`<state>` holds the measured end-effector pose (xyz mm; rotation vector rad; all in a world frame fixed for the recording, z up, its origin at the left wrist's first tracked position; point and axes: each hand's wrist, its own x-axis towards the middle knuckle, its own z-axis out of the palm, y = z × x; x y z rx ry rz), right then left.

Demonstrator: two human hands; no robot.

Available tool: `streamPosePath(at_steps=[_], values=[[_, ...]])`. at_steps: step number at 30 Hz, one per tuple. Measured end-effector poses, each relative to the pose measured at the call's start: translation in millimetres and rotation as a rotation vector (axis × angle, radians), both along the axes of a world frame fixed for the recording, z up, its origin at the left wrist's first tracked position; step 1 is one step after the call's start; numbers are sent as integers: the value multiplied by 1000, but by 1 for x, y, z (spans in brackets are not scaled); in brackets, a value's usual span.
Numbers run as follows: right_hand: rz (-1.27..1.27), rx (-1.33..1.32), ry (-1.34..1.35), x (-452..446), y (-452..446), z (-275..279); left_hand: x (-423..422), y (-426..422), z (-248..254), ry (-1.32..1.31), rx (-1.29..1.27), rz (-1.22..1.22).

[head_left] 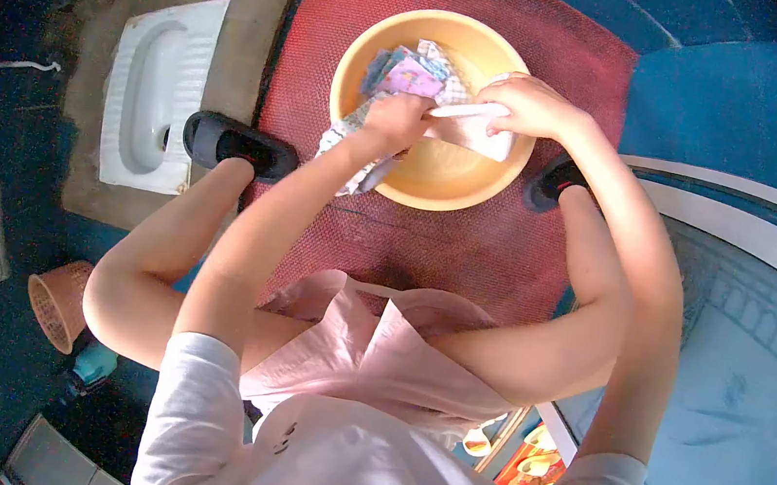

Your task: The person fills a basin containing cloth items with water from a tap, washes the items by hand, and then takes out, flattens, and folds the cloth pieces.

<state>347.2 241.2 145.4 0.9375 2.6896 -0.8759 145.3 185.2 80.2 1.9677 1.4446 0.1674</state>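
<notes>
A yellow plastic basin (449, 190) sits on the red mat between my feet, with what looks like shallow water in it. Over it, a white cloth (481, 137) is stretched between both hands, part of it hanging down inside. My left hand (399, 121) is closed on the cloth's left end. At its other end, my right hand (526, 106) grips the cloth near the right rim. Several folded patterned cloths (412, 77), including a pink piece, lie at the basin's far left side. Beside my left wrist, a checked cloth (335, 140) drapes over the left rim.
Red textured matting (359, 239) covers the floor. A white squat toilet (158, 94) is set into a raised slab at left. Black slippers (242, 147) flank the basin. An orange-brown basket (57, 302) is at lower left; a glass-panelled door (733, 386) is at right.
</notes>
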Motion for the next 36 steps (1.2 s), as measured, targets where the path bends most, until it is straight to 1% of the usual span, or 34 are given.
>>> streamPosePath(at_steps=[2, 3, 4, 5, 6, 7, 9, 10, 11, 12, 13, 14, 15, 16, 17, 18, 19, 20, 22, 23, 25, 26, 27, 28, 29, 30, 31, 32, 33, 34, 35, 36], values=[[2, -5, -16, 1, 7, -13, -12, 10, 13, 97, 28, -127], [4, -9, -37, 1, 10, -22, -15, 15, 18, 101, 26, -127], [5, -11, -33, 1, 12, -32, -18, 21, 25, 187, 32, -192], [-56, -89, -9, 0, 14, -43, -20, 25, 29, 273, 37, -258], [-117, -167, 15, -1, 13, -53, -22, 27, 30, 293, 20, -276], [-116, -169, 19, -1, 13, -62, -25, 30, 24, 297, 17, -275], [-182, -134, 99, -1, 11, -81, -31, 36, 11, 292, 19, -399], [-130, -63, 105, -1, 13, -93, -33, 35, 13, 296, 16, -398], [-130, -65, 108, -1, 14, -104, -35, 32, 15, 282, -67, -359], [-114, -24, 162, 2, 15, -113, -37, 32, 17, 265, -147, -320], [-98, 16, 216, 2, 16, -115, -44, 32, 8, 266, -147, -321], [-99, 16, 217, 1, 22, -117, -56, 31, -6, 143, -212, -280], [-149, -169, 181, -6, 27, -113, -65, 31, -14, 19, -276, -238], [-198, -355, 144, -14, 33, -114, -69, 31, 7, -6, -460, -145], [-198, -355, 145, -22, 37, -115, -80, 24, -6, -5, -460, -144], [-211, -427, 151, -28, 43, -124, -97, 14, -34, -150, -519, -13], [-223, -499, 157, -37, 46, -133, -108, 7, -48, -296, -575, 120], [-223, -500, 158, -48, 45, -143, -119, 3, -61, -295, -575, 121], [-194, -254, 86, -75, 47, -163, -134, -2, -73, -167, -763, 297], [-190, -254, 87, -89, 45, -163, -140, -5, -87, -168, -762, 301], [-247, 1, -51, -115, 40, -166, -155, -10, -112, -198, -712, 482], [-287, 210, 123, -121, 42, -206, -161, -3, -109, -103, -655, 430], [-281, 206, 122, -131, 41, -222, -165, -3, -119, -106, -659, 435], [-533, 261, 296, -144, 38, -230, -163, -2, -121, -312, -391, 546], [-784, 313, 470, -156, 35, -238, -167, -2, -121, -579, -480, 683], [-922, 103, 413, -170, 25, -238, -167, 1, -103, -846, -559, 827], [-1090, -333, 527, -185, 17, -226, -166, 5, -125, -849, -560, 833], [-1079, -353, 408, -199, 12, -234, -166, 7, -163, -747, -236, 1054], [-1065, -371, 289, -210, 8, -245, -163, 11, -186, -622, 96, 1251], [-1033, -346, 253, -219, 5, -237, -131, 21, -144, -373, 10, 1399], [-1001, -320, 217, -229, 5, -227, -124, 28, -156, -369, -104, 1481], [-1026, -236, 49, -242, 9, -233, -113, 36, -164, -345, -44, 1498]])
